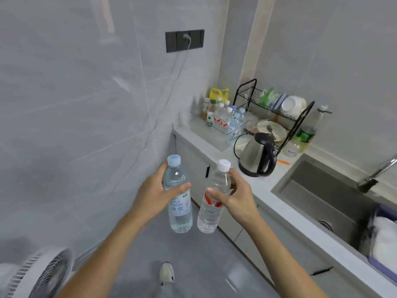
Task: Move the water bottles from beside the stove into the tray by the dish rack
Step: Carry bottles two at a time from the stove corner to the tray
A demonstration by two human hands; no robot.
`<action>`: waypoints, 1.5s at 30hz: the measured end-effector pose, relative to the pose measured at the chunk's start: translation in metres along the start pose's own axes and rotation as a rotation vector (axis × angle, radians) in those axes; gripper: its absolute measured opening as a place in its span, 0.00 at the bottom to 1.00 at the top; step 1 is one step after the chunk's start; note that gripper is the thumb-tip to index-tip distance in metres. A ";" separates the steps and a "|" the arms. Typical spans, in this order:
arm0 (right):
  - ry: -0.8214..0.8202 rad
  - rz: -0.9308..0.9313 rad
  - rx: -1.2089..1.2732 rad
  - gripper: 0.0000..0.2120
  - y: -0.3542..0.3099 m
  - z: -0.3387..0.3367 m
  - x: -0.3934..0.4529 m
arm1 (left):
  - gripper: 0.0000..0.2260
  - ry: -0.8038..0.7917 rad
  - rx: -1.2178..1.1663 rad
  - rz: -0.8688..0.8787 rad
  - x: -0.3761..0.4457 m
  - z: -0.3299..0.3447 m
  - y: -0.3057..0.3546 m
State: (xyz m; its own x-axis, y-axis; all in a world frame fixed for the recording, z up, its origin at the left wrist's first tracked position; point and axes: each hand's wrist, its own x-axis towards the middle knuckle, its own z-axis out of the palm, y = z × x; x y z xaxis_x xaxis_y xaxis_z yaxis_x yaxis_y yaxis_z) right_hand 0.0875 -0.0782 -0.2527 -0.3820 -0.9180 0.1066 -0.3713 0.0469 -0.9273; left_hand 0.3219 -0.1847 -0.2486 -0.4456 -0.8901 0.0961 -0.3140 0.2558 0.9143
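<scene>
grey kitchen floor below; left hand (153,195) grips blue-cap bottle (178,203), right hand (233,195) grips white-cap bottle (211,206), both upright, caps up, held in air. farther on worktop (217,145), clear tray (231,129) with bottles beside dish rack (279,117).

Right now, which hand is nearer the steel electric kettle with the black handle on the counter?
Right. The right hand, gripping the white-capped clear bottle, is just below-left of the kettle. The left hand, holding the blue-capped bottle, is farther left.
</scene>
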 end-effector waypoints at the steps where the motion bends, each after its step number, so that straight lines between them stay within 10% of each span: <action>1: 0.003 0.003 0.000 0.23 0.003 0.005 0.025 | 0.30 0.005 -0.005 0.010 0.026 -0.004 -0.006; 27: 0.265 0.202 0.138 0.27 0.095 -0.040 0.492 | 0.36 -0.192 0.111 0.105 0.563 0.050 -0.033; 39: 0.406 0.307 -0.068 0.28 0.142 -0.050 0.540 | 0.21 -0.436 0.083 0.115 0.674 0.115 -0.069; 45: 0.506 0.433 -0.138 0.30 0.158 -0.022 0.531 | 0.28 -0.631 0.110 0.142 0.682 0.153 -0.103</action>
State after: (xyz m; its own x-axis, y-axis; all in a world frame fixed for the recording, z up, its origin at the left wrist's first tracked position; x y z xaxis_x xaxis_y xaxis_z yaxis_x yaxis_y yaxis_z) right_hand -0.1924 -0.5499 -0.3347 -0.8569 -0.5094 -0.0783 -0.1874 0.4496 -0.8734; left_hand -0.0785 -0.7603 -0.3372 -0.8848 -0.4613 -0.0666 -0.2845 0.4213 0.8611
